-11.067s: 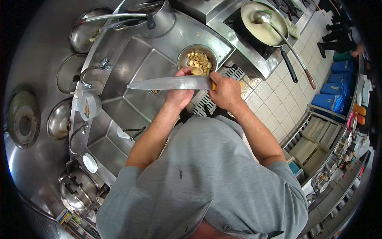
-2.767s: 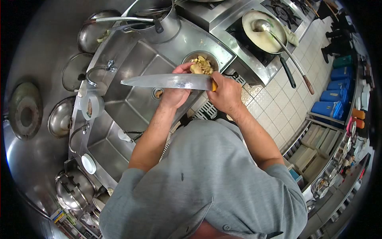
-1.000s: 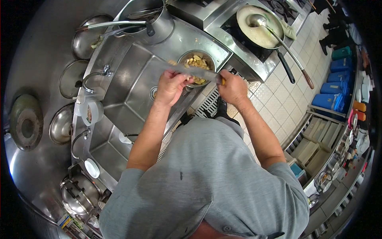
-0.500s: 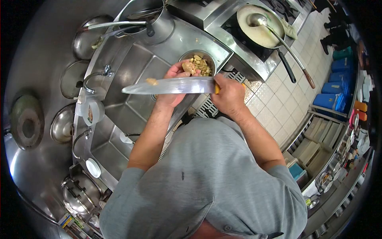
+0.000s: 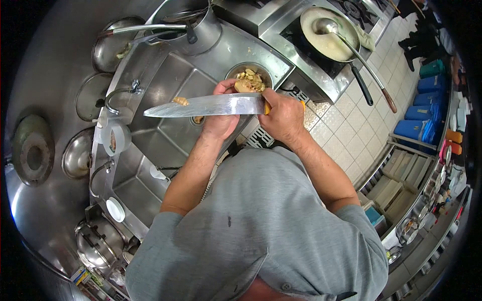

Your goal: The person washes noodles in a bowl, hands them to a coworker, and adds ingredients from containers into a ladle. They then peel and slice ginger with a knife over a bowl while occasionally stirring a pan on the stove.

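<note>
My right hand (image 5: 284,116) is wrapped round the yellow handle of a long kitchen knife (image 5: 211,106). The blade lies crosswise in front of my left hand (image 5: 221,126), pointing left, and a small yellowish scrap (image 5: 179,101) clings near its tip. Between the fingers of my left hand is a pale, tan piece of ginger (image 5: 245,87), partly hidden behind the blade. Just beyond it, a round steel bowl (image 5: 269,75) on the counter edge holds many cut yellowish pieces (image 5: 252,77).
A steel sink (image 5: 173,90) lies left of my hands, with a tall pot (image 5: 208,37) beyond. To the right, a wok (image 5: 314,47) of pale liquid sits on the stove with a ladle (image 5: 325,26) in it. Another person's legs (image 5: 419,42) show at far right.
The knife has shifted slightly left with the scrap on it, and my right hand has moved with it. The ginger in my left hand has turned and sits a little further right.
</note>
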`<state>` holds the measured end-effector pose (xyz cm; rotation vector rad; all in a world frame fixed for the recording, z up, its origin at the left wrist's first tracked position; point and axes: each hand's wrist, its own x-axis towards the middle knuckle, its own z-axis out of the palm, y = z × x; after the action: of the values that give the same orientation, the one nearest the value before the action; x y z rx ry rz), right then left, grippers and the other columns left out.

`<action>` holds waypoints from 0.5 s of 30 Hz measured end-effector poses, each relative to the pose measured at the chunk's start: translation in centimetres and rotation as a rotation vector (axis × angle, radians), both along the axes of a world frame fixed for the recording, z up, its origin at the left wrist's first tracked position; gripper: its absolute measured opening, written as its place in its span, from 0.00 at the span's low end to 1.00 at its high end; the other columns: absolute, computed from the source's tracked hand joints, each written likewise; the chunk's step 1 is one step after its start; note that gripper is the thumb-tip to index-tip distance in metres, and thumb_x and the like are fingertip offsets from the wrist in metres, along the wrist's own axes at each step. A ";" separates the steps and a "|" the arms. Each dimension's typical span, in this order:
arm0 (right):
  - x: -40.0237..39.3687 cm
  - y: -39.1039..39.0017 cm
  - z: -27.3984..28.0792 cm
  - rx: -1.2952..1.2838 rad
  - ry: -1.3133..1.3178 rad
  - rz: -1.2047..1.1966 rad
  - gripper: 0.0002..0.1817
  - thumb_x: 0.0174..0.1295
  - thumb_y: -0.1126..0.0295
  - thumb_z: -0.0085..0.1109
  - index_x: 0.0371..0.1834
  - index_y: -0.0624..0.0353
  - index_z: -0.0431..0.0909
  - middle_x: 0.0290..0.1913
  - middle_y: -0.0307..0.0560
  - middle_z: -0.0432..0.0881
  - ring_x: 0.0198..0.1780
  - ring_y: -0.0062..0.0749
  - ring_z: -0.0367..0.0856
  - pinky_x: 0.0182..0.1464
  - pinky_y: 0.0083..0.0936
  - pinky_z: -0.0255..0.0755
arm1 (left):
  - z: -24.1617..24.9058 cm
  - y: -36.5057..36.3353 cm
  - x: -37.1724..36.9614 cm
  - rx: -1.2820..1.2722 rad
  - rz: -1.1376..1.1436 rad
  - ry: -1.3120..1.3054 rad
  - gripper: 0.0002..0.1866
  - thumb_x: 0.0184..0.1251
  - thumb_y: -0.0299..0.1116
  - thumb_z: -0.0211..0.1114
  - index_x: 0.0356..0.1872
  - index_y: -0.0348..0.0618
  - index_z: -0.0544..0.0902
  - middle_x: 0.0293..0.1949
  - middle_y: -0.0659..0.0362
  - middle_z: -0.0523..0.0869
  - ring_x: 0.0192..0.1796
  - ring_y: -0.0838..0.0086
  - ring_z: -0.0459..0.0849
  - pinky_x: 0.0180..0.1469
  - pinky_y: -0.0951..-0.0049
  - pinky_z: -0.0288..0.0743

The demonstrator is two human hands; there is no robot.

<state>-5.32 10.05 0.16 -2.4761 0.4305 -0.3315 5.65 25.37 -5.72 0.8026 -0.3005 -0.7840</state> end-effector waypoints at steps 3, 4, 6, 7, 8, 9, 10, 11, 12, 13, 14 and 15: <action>-0.1 0.1 0.4 0.027 -0.007 0.008 0.13 0.45 0.69 0.67 0.34 0.57 0.77 0.26 0.52 0.83 0.33 0.52 0.86 0.37 0.48 0.78 | 0.3 -0.1 -0.1 -0.012 0.022 0.055 0.30 0.66 0.30 0.74 0.66 0.44 0.69 0.60 0.57 0.80 0.63 0.72 0.80 0.69 0.67 0.74; -0.1 0.1 0.4 0.017 -0.008 0.010 0.13 0.45 0.69 0.67 0.34 0.57 0.77 0.26 0.52 0.84 0.33 0.52 0.86 0.37 0.48 0.78 | 0.4 -0.2 -0.2 -0.020 0.018 0.023 0.30 0.67 0.31 0.73 0.66 0.44 0.69 0.60 0.57 0.79 0.63 0.72 0.80 0.69 0.66 0.74; 0.0 0.1 0.3 0.007 -0.008 0.012 0.12 0.46 0.69 0.67 0.34 0.57 0.77 0.27 0.52 0.84 0.33 0.52 0.86 0.36 0.48 0.78 | 0.4 -0.2 -0.2 -0.029 0.014 -0.009 0.29 0.68 0.32 0.73 0.66 0.44 0.69 0.61 0.56 0.79 0.64 0.72 0.79 0.69 0.66 0.73; 0.0 0.1 0.3 0.000 -0.006 0.007 0.12 0.46 0.69 0.67 0.34 0.56 0.77 0.27 0.52 0.84 0.33 0.53 0.86 0.36 0.48 0.78 | 0.4 -0.1 -0.1 -0.040 0.007 0.035 0.29 0.68 0.32 0.72 0.66 0.44 0.69 0.60 0.56 0.79 0.63 0.71 0.80 0.69 0.66 0.73; 0.0 0.1 0.2 -0.007 -0.005 0.002 0.12 0.46 0.69 0.66 0.34 0.56 0.77 0.27 0.52 0.84 0.33 0.53 0.86 0.36 0.48 0.78 | 0.5 0.0 0.0 -0.051 -0.001 0.079 0.28 0.69 0.33 0.72 0.66 0.45 0.69 0.59 0.56 0.80 0.63 0.70 0.80 0.69 0.65 0.74; 0.0 -0.1 0.0 -0.007 -0.004 0.001 0.12 0.46 0.69 0.66 0.34 0.56 0.77 0.27 0.52 0.84 0.33 0.53 0.86 0.36 0.48 0.78 | 0.4 0.0 0.1 -0.051 -0.001 0.079 0.28 0.69 0.33 0.72 0.66 0.45 0.69 0.59 0.56 0.80 0.63 0.70 0.80 0.69 0.65 0.74; 0.0 -0.4 -0.4 -0.009 -0.003 0.000 0.12 0.47 0.68 0.67 0.35 0.55 0.77 0.27 0.53 0.83 0.33 0.55 0.86 0.35 0.49 0.77 | 0.3 0.1 0.2 -0.047 0.004 0.126 0.27 0.69 0.32 0.71 0.65 0.44 0.70 0.58 0.56 0.81 0.61 0.69 0.82 0.67 0.65 0.76; -0.1 -0.8 -1.0 -0.009 -0.002 -0.001 0.13 0.49 0.68 0.67 0.36 0.55 0.76 0.26 0.55 0.83 0.33 0.57 0.85 0.35 0.50 0.77 | 0.2 0.2 0.3 -0.042 0.010 0.173 0.26 0.70 0.31 0.70 0.65 0.44 0.70 0.57 0.56 0.82 0.60 0.68 0.83 0.65 0.64 0.78; -0.1 -1.3 -1.7 -0.009 -0.002 -0.002 0.13 0.49 0.68 0.67 0.36 0.55 0.76 0.26 0.55 0.83 0.33 0.57 0.85 0.35 0.50 0.77 | 0.3 0.4 0.6 -0.042 0.008 0.172 0.26 0.70 0.31 0.70 0.65 0.44 0.70 0.57 0.56 0.82 0.60 0.68 0.83 0.65 0.64 0.78; -0.3 -2.0 -2.6 -0.015 0.055 -0.029 0.12 0.50 0.68 0.66 0.37 0.54 0.76 0.27 0.55 0.84 0.34 0.57 0.85 0.35 0.50 0.77 | 0.4 0.7 0.9 -0.043 0.004 0.175 0.23 0.70 0.29 0.69 0.63 0.42 0.72 0.56 0.55 0.83 0.57 0.68 0.85 0.62 0.65 0.81; -0.4 -2.7 -3.3 -0.021 0.113 -0.057 0.11 0.52 0.67 0.66 0.37 0.54 0.77 0.28 0.56 0.84 0.35 0.58 0.86 0.36 0.50 0.78 | 0.8 0.9 1.2 -0.044 0.000 0.177 0.21 0.70 0.27 0.67 0.61 0.41 0.73 0.54 0.55 0.84 0.55 0.67 0.87 0.60 0.66 0.84; -0.6 -3.3 -3.7 0.003 0.150 -0.097 0.09 0.55 0.64 0.63 0.37 0.54 0.79 0.30 0.56 0.85 0.37 0.58 0.86 0.39 0.52 0.78 | 1.4 1.2 1.4 0.027 0.014 0.209 0.16 0.70 0.22 0.64 0.57 0.39 0.77 0.54 0.53 0.85 0.53 0.68 0.88 0.57 0.69 0.87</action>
<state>-5.90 6.78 -3.54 -2.4915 0.6136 -0.1842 7.05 26.53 -4.32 0.7403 -0.0975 -0.8524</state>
